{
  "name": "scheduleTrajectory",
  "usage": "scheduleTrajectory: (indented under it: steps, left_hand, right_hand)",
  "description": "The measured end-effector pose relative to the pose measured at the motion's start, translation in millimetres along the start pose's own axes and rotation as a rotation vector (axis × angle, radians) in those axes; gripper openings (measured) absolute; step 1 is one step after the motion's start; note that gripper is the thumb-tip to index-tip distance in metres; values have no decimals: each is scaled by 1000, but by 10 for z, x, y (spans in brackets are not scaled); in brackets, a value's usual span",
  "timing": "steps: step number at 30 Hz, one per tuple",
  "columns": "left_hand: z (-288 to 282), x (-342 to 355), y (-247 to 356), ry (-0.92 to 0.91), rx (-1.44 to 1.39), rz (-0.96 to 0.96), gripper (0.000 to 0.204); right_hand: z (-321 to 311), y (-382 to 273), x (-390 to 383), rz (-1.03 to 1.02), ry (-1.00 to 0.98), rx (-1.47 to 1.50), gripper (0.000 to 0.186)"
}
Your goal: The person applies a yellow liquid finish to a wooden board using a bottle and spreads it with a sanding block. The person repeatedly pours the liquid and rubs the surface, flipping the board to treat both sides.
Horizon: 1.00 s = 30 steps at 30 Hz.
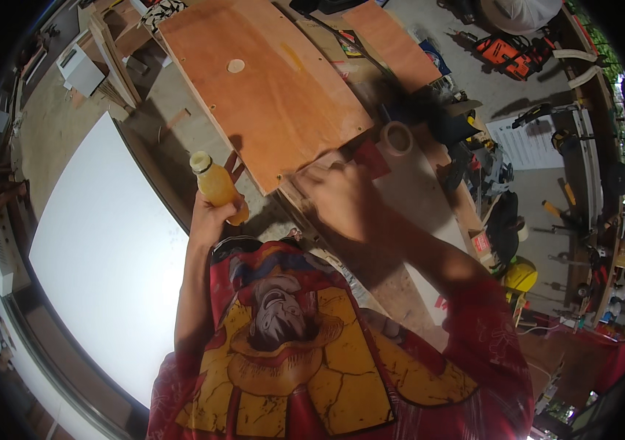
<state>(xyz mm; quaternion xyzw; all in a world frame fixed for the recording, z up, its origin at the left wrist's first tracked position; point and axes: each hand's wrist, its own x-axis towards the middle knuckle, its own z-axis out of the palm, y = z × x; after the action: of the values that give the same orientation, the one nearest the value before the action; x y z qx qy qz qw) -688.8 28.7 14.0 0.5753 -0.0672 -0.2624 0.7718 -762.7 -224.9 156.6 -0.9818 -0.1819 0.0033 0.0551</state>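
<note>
My left hand (213, 215) is closed around a clear bottle (216, 183) of yellow liquid, held tilted beside the board's near left corner. The bottle's top is pale and points up and away. At the near end of an orange-brown wooden board (276, 88), my right hand (338, 196) presses down with bent fingers. It is smeared by motion, and what lies under its fingers is hidden. A dark red square sheet (371, 160) lies just right of that hand. The board has a pale round spot and small dark holes along its edges.
A roll of tape (397, 138) rests on the bench to the right. A large white panel (111, 249) stands at the left. Beyond the bench are an orange power tool (507, 55), a yellow rounded object (521, 274) and a printed sheet (524, 141). A wooden plank (393, 44) lies farther back.
</note>
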Motion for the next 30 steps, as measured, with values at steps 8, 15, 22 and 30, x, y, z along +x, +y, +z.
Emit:
scheduleTrajectory:
  steps: [8, 15, 22, 30]
  left_hand:
    - [22, -27, 108, -61, -52, -50, 61]
    - [42, -6, 177, -133, -21, -20, 62]
    - [30, -24, 137, -119, -44, 15, 55]
    - [-23, 3, 86, -96, 48, -50, 52]
  right_hand:
    - [-66, 465, 179, 235, 43, -25, 44]
    - [-9, 1355, 845, -7, 238, -88, 32]
    - [421, 1818, 1255, -41, 287, -119, 30]
    - [177, 1393, 804, -128, -16, -202, 39]
